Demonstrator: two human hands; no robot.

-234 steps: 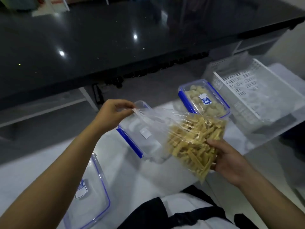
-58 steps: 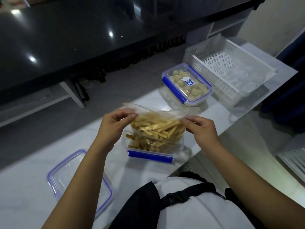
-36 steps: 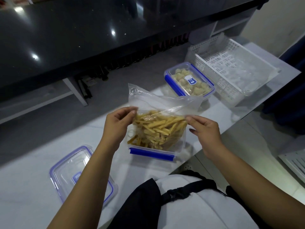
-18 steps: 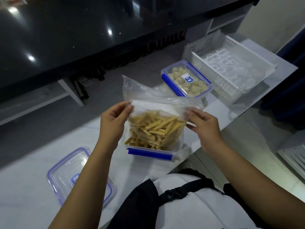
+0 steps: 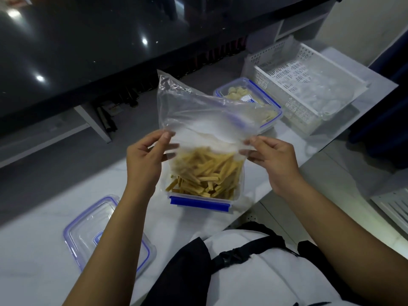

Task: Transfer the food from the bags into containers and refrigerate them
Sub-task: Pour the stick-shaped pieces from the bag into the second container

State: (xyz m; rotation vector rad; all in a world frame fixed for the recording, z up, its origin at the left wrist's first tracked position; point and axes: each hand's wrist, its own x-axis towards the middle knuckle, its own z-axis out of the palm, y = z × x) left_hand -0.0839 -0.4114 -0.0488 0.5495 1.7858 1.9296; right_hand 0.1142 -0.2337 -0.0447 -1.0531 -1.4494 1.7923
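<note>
Fingers: my left hand (image 5: 143, 160) and right hand (image 5: 272, 160) each pinch a side of the clear bag (image 5: 198, 111), thumb against fingertips, holding it upside down over the open box (image 5: 202, 195).
Food: the yellow sticks (image 5: 205, 171) sit heaped in the box, on the white counter (image 5: 44, 257); the bag looks nearly empty.
Lid: it lies flat beside my left forearm (image 5: 88, 230), well apart from the box.
Done: a second, sealed box (image 5: 254, 100) sits just beside the white basket (image 5: 309, 89).
Risk: I judge that lifting the bag fast could flick stray sticks onto the counter; the heap may stop the lid sealing.
</note>
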